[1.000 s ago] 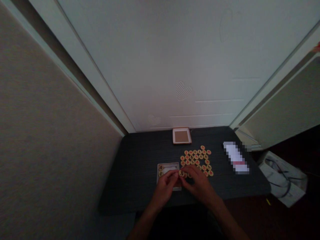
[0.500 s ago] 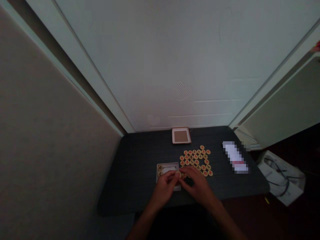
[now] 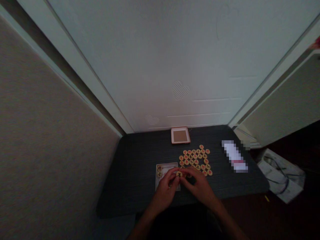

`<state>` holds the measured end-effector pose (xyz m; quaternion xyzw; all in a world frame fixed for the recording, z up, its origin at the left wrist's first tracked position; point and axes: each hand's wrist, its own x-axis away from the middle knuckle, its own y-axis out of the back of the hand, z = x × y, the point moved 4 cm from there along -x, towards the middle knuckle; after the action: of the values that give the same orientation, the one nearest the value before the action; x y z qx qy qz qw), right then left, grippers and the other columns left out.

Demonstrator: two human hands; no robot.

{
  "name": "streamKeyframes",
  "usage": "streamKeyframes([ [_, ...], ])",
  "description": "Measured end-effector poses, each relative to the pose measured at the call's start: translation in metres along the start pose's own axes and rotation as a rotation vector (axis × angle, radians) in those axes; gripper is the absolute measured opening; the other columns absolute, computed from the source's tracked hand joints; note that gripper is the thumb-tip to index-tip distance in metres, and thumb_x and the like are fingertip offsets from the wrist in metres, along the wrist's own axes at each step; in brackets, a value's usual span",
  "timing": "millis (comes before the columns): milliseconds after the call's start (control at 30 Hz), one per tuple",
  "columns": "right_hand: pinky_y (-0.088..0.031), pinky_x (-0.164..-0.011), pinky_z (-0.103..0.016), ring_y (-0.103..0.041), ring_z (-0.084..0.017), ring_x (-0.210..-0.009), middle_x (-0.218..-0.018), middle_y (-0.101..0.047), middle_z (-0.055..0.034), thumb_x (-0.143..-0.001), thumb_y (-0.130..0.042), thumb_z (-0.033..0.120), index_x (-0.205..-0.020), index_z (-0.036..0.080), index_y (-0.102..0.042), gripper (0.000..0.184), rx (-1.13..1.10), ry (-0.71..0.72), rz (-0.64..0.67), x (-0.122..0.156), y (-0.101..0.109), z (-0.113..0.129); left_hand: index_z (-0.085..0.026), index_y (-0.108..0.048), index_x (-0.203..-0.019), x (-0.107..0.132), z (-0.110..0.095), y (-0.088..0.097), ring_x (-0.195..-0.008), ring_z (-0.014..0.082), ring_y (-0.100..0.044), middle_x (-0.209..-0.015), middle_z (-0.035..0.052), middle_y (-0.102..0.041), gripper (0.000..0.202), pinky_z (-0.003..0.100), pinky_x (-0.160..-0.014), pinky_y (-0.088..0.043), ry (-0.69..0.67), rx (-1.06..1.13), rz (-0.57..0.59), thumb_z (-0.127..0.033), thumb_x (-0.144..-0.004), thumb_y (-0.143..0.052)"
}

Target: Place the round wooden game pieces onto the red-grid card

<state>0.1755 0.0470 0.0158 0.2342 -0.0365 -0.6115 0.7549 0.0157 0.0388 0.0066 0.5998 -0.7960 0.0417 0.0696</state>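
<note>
Between the fingertips of my left hand (image 3: 168, 182) and my right hand (image 3: 196, 181) is a round wooden Chinese chess piece (image 3: 179, 174), its dark character facing up. Both hands pinch it above the right side of an open white box (image 3: 157, 182). Two pieces with dark characters, one of them a chess piece (image 3: 159, 168) in the corner, lie at the box's left side. My left hand hides much of the box. Right of it, many loose chess pieces (image 3: 195, 156) with red or dark characters lie face up in rough rows, some hidden behind my right hand.
The box lid (image 3: 180, 127), pink-edged with a brown middle, lies at the back of the dark table (image 3: 135, 156). A blurred white item (image 3: 235, 156) is at the right. A white wall panel (image 3: 155, 66) stands behind; a white box with cables (image 3: 282, 176) is on the floor.
The piece between my hands has turned so its dark character now shows. My hands stay nearly in the same place, and the view has shifted slightly.
</note>
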Motion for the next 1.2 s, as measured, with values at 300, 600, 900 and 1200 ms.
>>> streamKeyframes([
  [300, -0.055, -0.085, -0.035, -0.07, -0.022, -0.094, -0.103, -0.075, -0.0056, -0.092, -0.065, 0.037, -0.11, 0.025, -0.071, 0.022, -0.151, -0.171, -0.017, 0.003, -0.002, -0.009, -0.025, -0.053, -0.12, 0.004, -0.004, -0.002, -0.111, 0.0242, -0.069, -0.116, 0.0076, -0.074, 0.027, 0.037, -0.093, -0.054, -0.015, -0.044, -0.013, -0.036, -0.096, -0.058],
  [600, -0.054, -0.079, -0.032, -0.068, -0.02, -0.083, -0.089, -0.073, -0.0031, -0.085, -0.072, 0.037, -0.098, 0.022, -0.07, 0.02, -0.205, -0.258, -0.051, 0.002, -0.003, -0.015, -0.024, -0.056, -0.119, 0.005, -0.004, -0.002, -0.102, 0.0209, -0.071, -0.112, 0.0055, -0.075, 0.024, 0.036, -0.095, -0.05, -0.102, -0.238, -0.033, -0.029, -0.096, -0.058],
  [900, -0.053, -0.08, -0.032, -0.069, -0.021, -0.086, -0.089, -0.073, -0.0039, -0.091, -0.065, 0.04, -0.092, 0.022, -0.07, 0.018, -0.217, -0.274, -0.046, 0.001, -0.003, -0.015, -0.025, -0.058, -0.12, 0.006, -0.005, -0.003, -0.1, 0.0208, -0.071, -0.11, 0.0046, -0.075, 0.024, 0.034, -0.092, -0.051, -0.113, -0.303, -0.042, -0.032, -0.097, -0.057],
  [1200, -0.055, -0.085, -0.034, -0.069, -0.021, -0.095, -0.098, -0.074, -0.0048, -0.092, -0.064, 0.036, -0.102, 0.023, -0.07, 0.017, -0.258, -0.243, -0.02, 0.004, -0.005, -0.014, -0.023, -0.056, -0.12, 0.004, -0.001, -0.001, -0.096, 0.0198, -0.071, -0.103, 0.0041, -0.075, 0.025, 0.034, -0.09, -0.051, -0.08, -0.172, -0.047, -0.032, -0.096, -0.058],
])
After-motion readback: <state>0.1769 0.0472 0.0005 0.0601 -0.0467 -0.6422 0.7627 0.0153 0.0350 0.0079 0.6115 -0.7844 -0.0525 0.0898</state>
